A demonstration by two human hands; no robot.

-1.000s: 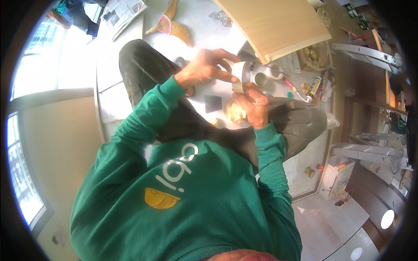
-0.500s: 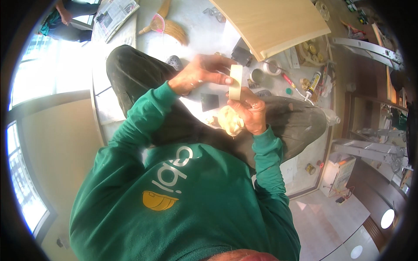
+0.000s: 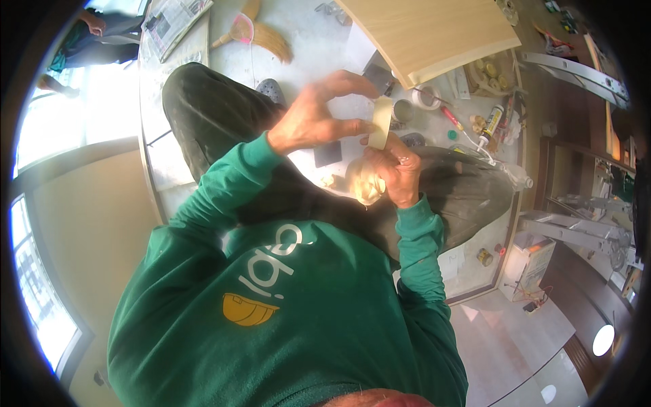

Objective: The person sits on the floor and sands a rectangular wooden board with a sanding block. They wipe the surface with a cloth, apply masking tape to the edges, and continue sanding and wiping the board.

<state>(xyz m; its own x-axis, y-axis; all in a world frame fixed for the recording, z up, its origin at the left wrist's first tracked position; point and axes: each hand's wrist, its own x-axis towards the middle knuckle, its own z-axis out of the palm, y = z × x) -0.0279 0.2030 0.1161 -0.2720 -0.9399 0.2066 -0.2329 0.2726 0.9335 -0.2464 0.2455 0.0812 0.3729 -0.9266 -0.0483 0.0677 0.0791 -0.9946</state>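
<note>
My left hand (image 3: 315, 115) arches its fingers around the upper part of a pale cream piece of masking tape (image 3: 382, 123), with the thumb pressed against its side. I cannot tell whether it is a roll seen edge-on or a strip. At the tape's lower end, my right hand (image 3: 399, 175) is closed with the fingertips against it. Beside the right palm is a crumpled cream wad (image 3: 365, 182), bright in the sunlight; how it is held is partly hidden. Both hands are above my bent legs (image 3: 210, 129) in dark trousers.
A wooden board (image 3: 427, 34) juts in at the far side. Near it are an open can (image 3: 403, 110), a white tape roll (image 3: 426, 97), a red-handled tool (image 3: 451, 118) and a sealant cartridge (image 3: 491, 126). A straw broom (image 3: 270, 42) lies far left; a ladder (image 3: 576, 76) is at right.
The tape and both hands have shifted slightly to the right. The tape now leans, its top to the right, and my left fingers are spread wider around it.
</note>
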